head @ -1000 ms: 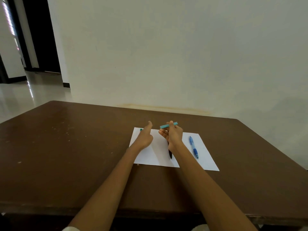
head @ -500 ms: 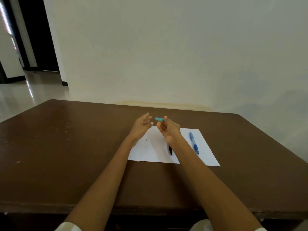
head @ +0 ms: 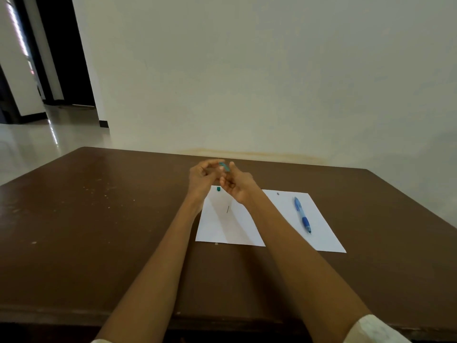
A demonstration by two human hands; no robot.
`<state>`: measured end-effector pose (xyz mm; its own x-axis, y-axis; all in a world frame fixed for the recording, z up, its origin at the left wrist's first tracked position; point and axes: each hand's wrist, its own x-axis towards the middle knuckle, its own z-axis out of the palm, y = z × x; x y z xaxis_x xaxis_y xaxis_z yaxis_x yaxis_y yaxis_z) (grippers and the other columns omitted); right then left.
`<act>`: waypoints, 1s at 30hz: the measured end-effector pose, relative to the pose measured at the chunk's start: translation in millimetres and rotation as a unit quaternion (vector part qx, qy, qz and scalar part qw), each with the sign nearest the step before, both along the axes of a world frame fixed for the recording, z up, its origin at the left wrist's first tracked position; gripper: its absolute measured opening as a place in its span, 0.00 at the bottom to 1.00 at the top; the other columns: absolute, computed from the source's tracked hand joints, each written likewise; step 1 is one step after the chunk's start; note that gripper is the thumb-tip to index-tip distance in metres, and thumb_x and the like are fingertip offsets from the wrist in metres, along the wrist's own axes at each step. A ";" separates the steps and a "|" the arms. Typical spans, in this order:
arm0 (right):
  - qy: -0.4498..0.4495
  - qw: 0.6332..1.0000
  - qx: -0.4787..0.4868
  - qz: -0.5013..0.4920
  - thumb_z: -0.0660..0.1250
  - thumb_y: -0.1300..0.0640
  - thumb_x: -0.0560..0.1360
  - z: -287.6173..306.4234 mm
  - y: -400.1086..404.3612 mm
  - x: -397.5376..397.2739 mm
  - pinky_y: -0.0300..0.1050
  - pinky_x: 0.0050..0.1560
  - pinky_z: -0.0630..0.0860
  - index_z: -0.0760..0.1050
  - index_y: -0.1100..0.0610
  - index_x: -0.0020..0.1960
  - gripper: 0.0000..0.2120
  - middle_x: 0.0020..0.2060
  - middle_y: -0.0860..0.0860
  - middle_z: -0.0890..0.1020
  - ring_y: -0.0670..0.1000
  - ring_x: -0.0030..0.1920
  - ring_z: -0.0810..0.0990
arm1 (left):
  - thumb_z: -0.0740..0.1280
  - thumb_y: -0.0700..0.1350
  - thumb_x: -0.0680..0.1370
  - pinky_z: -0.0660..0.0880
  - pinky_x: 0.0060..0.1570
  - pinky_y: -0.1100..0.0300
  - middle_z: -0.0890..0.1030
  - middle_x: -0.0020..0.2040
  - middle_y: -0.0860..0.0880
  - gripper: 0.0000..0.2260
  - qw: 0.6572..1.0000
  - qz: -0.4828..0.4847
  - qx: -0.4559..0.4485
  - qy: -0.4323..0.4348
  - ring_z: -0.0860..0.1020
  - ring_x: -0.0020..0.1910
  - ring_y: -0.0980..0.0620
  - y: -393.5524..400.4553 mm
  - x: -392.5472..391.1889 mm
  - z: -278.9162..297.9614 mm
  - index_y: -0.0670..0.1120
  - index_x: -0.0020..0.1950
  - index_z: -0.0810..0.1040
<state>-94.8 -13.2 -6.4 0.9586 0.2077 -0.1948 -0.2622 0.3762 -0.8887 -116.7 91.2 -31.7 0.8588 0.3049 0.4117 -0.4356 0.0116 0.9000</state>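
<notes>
Currently the teal pen piece [head: 224, 167] is up in the air between both hands, above the far half of the counter [head: 99, 219] and just beyond the paper [head: 249, 229]. The right hand [head: 238, 186] pinches it with the tips of its fingers [head: 232, 169]. The left hand [head: 201, 177] has its fingers curled toward the same piece, but that area is blurred, so it can't be told whether they touch it.

Main risk, as a judgement: the piece is small and held only by a tip pinch. If the left hand pulls or twists on it, it could pop loose, drop onto the counter and roll toward the wall edge.

Second risk: a teal cap [head: 218, 188] sits on the paper right under the hands, and a thin dark rod [head: 227, 209] lies on the paper between the two forearms. Either wrist coming down could brush these light parts, shift them or push them off the sheet. The paper itself is loose and a dragging forearm could slide it.

Low risk: the blue pen [head: 302, 215] lies well apart on the right of the paper, with a grey speck [head: 278, 194] near it; both are out of the hands' way.
</notes>
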 end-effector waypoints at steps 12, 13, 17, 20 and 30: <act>-0.315 0.673 -0.669 0.017 0.65 0.55 0.77 -31.1 17.0 22.3 0.46 0.46 0.74 0.78 0.63 0.54 0.12 0.49 0.58 0.82 0.57 0.49 0.80 | 0.65 0.38 0.77 0.78 0.48 0.54 0.82 0.41 0.49 0.05 0.990 0.121 -0.064 0.032 0.80 0.45 0.51 2.7 9.8 -2.5 0.44 0.51 0.77; -0.320 0.667 -0.673 0.010 0.66 0.56 0.77 -33.2 17.1 22.8 0.45 0.45 0.73 0.78 0.63 0.53 0.11 0.48 0.57 0.82 0.57 0.49 0.80 | 0.65 0.38 0.77 0.77 0.47 0.55 0.81 0.41 0.49 0.05 0.989 0.123 -0.066 0.039 0.79 0.44 0.51 2.5 9.6 -4.2 0.44 0.51 0.77; -0.307 0.689 -0.657 0.006 0.66 0.60 0.75 -36.1 10.5 26.0 0.45 0.40 0.72 0.76 0.62 0.43 0.05 0.40 0.57 0.79 0.56 0.42 0.78 | 0.65 0.37 0.77 0.76 0.42 0.61 0.81 0.41 0.49 0.05 0.990 0.115 -0.066 0.056 0.78 0.43 0.53 -2.4 8.5 -9.8 0.44 0.51 0.78; -0.297 0.780 -0.550 -0.032 0.68 0.62 0.74 -16.8 5.3 29.6 0.44 0.47 0.75 0.80 0.64 0.45 0.05 0.44 0.54 0.82 0.52 0.46 0.80 | 0.65 0.36 0.76 0.77 0.44 0.63 0.80 0.42 0.49 0.07 0.992 0.100 -0.062 0.052 0.78 0.42 0.55 -0.5 9.3 0.1 0.45 0.50 0.79; -0.274 0.913 -0.302 0.018 0.70 0.62 0.74 30.5 -14.3 17.2 0.39 0.45 0.79 0.79 0.68 0.52 0.11 0.41 0.56 0.81 0.50 0.39 0.79 | 0.64 0.40 0.77 0.73 0.49 0.62 0.82 0.49 0.48 0.08 0.988 0.106 0.082 0.075 0.78 0.49 0.53 -8.1 9.7 -9.1 0.44 0.54 0.80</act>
